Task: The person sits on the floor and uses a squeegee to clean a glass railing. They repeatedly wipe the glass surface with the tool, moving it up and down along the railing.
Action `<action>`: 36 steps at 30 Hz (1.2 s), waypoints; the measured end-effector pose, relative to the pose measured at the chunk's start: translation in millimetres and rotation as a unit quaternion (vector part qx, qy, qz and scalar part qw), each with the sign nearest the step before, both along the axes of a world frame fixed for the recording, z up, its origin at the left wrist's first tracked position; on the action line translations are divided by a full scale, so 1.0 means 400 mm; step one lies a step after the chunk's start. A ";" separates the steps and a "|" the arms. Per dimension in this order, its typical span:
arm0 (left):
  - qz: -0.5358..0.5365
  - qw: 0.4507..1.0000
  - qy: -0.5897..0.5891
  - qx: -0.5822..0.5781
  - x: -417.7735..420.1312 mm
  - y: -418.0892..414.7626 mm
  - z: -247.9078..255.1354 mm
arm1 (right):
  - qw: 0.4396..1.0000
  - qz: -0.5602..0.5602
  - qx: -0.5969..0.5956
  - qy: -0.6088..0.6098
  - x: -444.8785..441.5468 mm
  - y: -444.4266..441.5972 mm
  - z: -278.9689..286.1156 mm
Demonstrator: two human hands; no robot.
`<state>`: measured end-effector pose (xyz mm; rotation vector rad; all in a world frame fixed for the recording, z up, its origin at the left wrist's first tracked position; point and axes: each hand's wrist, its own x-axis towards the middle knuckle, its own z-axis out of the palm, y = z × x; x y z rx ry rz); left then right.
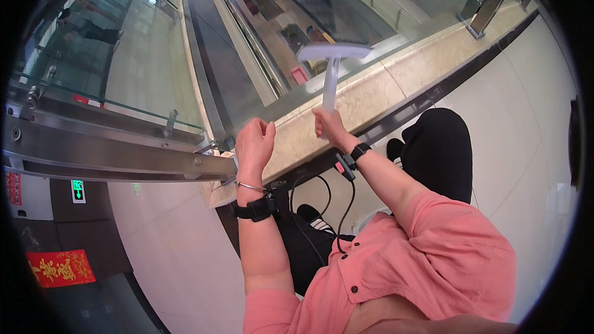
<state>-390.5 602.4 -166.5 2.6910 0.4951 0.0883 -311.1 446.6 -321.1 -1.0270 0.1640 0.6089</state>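
Observation:
My right hand [330, 126] is closed around the handle of a pale plastic squeegee [332, 67]. The squeegee's wide head points away from me, in front of a glass balustrade panel [297, 62]; whether it touches the glass I cannot tell. My left hand [255, 141] is raised near the corner post, above a beige marble ledge [390, 86], with its fingers curled. Nothing shows in it, though its palm side is partly hidden. Both wrists wear black straps, and a black cable hangs from the device at my right wrist.
A steel rail [116, 148] with glass fittings runs left from the corner. Beyond the glass, a lower floor with furniture [297, 32] lies far below. A steel post [492, 4] stands on the ledge at upper right. Pale floor tiles [515, 116] extend around my legs.

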 end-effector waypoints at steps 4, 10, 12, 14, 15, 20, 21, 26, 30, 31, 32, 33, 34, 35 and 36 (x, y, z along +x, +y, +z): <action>-0.008 1.000 -0.003 -0.006 0.012 -0.006 0.001 | 0.991 0.068 -0.092 0.074 -0.074 -0.029 -0.105; -0.005 1.000 0.001 -0.006 0.000 -0.011 0.009 | 0.996 -0.018 -0.059 -0.058 0.029 -0.017 -0.001; -0.007 1.000 0.005 -0.002 0.002 -0.010 0.010 | 0.998 -0.029 -0.028 -0.049 0.042 -0.026 0.026; -0.011 1.000 0.003 -0.003 0.008 -0.004 0.006 | 0.995 -0.021 -0.060 -0.077 0.026 -0.028 -0.014; -0.010 1.000 0.005 -0.004 0.006 0.000 0.003 | 0.996 0.004 -0.079 -0.042 0.006 -0.032 -0.039; -0.026 1.000 -0.012 -0.003 0.008 -0.006 -0.003 | 0.985 0.085 -0.141 0.052 -0.067 -0.058 -0.120; -0.028 0.999 -0.018 -0.004 0.006 -0.002 -0.009 | 0.992 0.057 -0.113 0.025 -0.055 -0.052 -0.111; -0.012 1.000 0.010 0.003 -0.005 0.000 -0.001 | 1.000 -0.018 0.019 -0.007 0.023 -0.005 0.036; -0.029 1.000 -0.008 -0.006 0.007 -0.010 0.000 | 0.995 0.020 -0.094 -0.029 -0.020 -0.030 -0.069; -0.032 0.999 -0.009 -0.005 0.010 -0.010 0.000 | 0.993 0.028 -0.101 0.057 -0.041 -0.035 -0.087; -0.036 0.999 -0.011 -0.003 0.013 -0.011 0.000 | 0.992 0.031 -0.106 0.055 -0.050 -0.038 -0.104; -0.039 0.999 -0.011 -0.003 0.015 -0.011 0.000 | 0.992 0.034 -0.111 0.056 -0.056 -0.040 -0.111; -0.038 0.999 -0.010 -0.002 0.015 -0.010 -0.004 | 0.993 0.017 -0.115 0.017 -0.044 -0.037 -0.090; -0.038 0.999 -0.010 -0.001 0.015 -0.010 -0.006 | 0.993 0.000 -0.118 -0.022 -0.013 -0.032 -0.067; -0.035 0.999 -0.007 0.001 0.010 -0.008 -0.007 | 0.991 -0.015 -0.120 -0.058 0.010 -0.023 -0.026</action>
